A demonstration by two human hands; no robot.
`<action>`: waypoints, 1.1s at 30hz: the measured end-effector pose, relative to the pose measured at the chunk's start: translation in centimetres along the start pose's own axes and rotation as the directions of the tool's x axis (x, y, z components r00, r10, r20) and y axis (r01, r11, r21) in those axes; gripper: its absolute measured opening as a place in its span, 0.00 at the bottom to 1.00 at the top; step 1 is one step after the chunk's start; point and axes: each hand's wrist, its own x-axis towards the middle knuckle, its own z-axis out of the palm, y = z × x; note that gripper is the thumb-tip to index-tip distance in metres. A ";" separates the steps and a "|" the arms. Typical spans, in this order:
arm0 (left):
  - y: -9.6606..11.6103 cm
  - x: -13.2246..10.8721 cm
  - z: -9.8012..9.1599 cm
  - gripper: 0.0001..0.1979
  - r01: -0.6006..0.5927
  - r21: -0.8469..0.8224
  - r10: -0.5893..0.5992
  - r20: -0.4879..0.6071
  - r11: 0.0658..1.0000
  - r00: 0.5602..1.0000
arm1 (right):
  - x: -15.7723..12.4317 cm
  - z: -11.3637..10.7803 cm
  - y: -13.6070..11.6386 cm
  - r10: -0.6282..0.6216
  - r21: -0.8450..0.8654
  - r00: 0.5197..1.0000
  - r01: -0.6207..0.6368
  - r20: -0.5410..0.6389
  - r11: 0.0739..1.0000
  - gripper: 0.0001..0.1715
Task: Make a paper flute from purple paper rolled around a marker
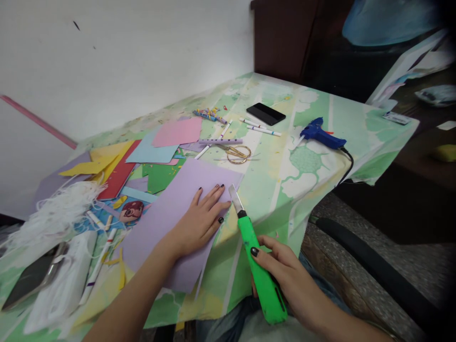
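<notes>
My left hand (199, 223) lies flat on a large sheet of light purple paper (149, 251), its fingers spread near the sheet's right edge. Another sheet edge shows under it. My right hand (285, 275) is wrapped round the bright green handle of a utility knife (261, 270), thumb on top. The metal blade points away from me, close to the purple sheet's right edge and just right of my left fingertips. I cannot tell whether the blade touches the paper. Beyond the sheet lie gold-handled scissors (238, 154) and a rolled purple paper tube (221, 141).
At the right stands a blue glue gun (322, 133) with its cord over the table edge. A black phone (266, 114) and several markers (263, 130) lie farther back. Coloured paper (151, 145), white yarn (60, 209) and a white power strip (62, 282) crowd the left.
</notes>
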 end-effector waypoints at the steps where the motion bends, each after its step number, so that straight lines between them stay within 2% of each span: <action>1: 0.0 0.0 0.0 0.20 0.000 -0.004 0.000 0.003 1.000 1.000 | -0.1 0.0 0.1 0.003 0.005 1.000 -0.003 -0.003 1.000 0.17; 13: 0.0 0.0 0.0 0.20 -0.003 -0.011 0.003 0.003 1.000 1.000 | 0.1 0.0 0.0 0.056 0.038 0.998 -0.056 -0.020 0.998 0.22; 18: 0.0 0.0 -0.1 0.20 -0.002 0.000 0.002 0.007 1.000 1.000 | 0.1 -0.2 -0.1 0.034 -0.004 0.999 -0.034 -0.040 0.999 0.19; 24: -0.1 0.0 0.0 0.20 -0.003 -0.001 0.003 0.004 1.000 1.000 | 0.4 -0.1 -0.3 0.060 0.082 0.998 -0.058 -0.023 0.995 0.21; 33: -0.1 0.0 0.0 0.20 -0.009 -0.002 0.009 0.007 1.000 1.000 | 0.5 -0.3 -0.2 0.064 0.096 0.998 -0.061 -0.030 0.994 0.22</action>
